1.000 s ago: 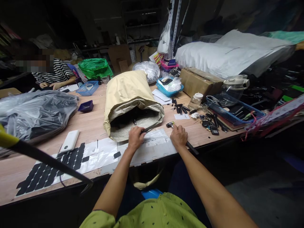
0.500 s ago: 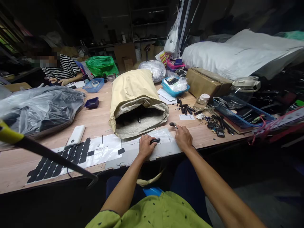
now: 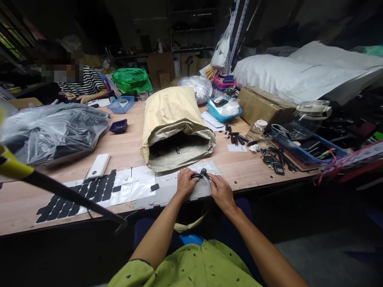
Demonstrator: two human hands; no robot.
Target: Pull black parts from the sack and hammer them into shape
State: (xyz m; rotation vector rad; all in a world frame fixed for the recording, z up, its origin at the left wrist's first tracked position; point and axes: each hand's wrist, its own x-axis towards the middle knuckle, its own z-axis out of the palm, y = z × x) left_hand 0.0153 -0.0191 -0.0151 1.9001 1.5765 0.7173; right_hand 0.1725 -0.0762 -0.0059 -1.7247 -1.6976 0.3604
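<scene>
Pinched in my left hand [image 3: 186, 185] is a small black elongated piece [image 3: 196, 175]. My right hand [image 3: 222, 193] grips a small tool with a dark round head [image 3: 204, 172] and a metallic shaft. The tool's head meets or overlaps the end of the black piece; whether they touch I cannot tell. Both hands are over a pale grey board [image 3: 167, 189] at the table's front edge. Just beyond them lies a large cream sack [image 3: 170, 105], its mouth open toward me and dark items inside.
A sheet of black stickers [image 3: 103, 191] and a white power bank [image 3: 99, 165] lie left, near a yellow-black arm [image 3: 60, 189]. Black parts [image 3: 235, 137], a jar [image 3: 255, 129], a carton [image 3: 263, 105] and a blue basket [image 3: 311, 149] stand right. A co-worker [image 3: 86, 81] sits far left.
My right hand has moved left with the round-headed tool, bringing it to the black piece in my left hand. The view has shifted slightly.
</scene>
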